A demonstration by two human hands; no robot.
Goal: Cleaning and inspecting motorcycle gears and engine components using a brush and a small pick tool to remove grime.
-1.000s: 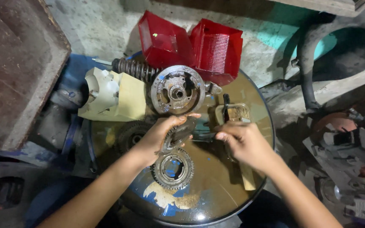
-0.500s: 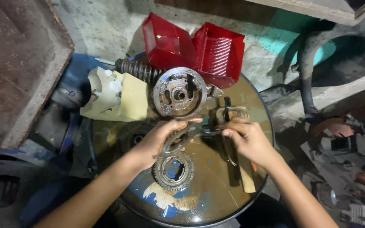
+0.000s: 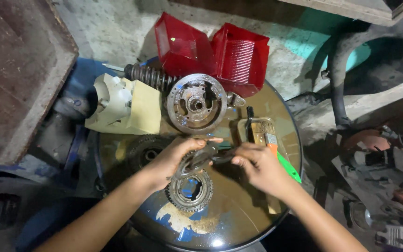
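Observation:
My left hand (image 3: 171, 158) grips a dark curved metal part (image 3: 197, 161) over the round top of a rusty blue drum (image 3: 239, 224). My right hand (image 3: 257, 165) pinches the other end of the same part, fingers closed on it. Just below the part a toothed gear ring (image 3: 191, 190) lies flat on the drum. Behind my hands a round grey metal hub (image 3: 197, 103) leans upright. A small tool with an orange handle (image 3: 263, 133) lies beside my right hand.
Two red plastic lamp lenses (image 3: 211, 51) stand at the drum's back edge. A coil spring (image 3: 148, 74) and a cream plastic cover (image 3: 124, 105) lie at the left. A brown wooden board (image 3: 15, 70) fills the left. Scrap parts (image 3: 378, 158) litter the ground at right.
My hands and the metal part have shifted slightly, and my right hand has closed in on the part's end. The gear ring and hub have not moved.

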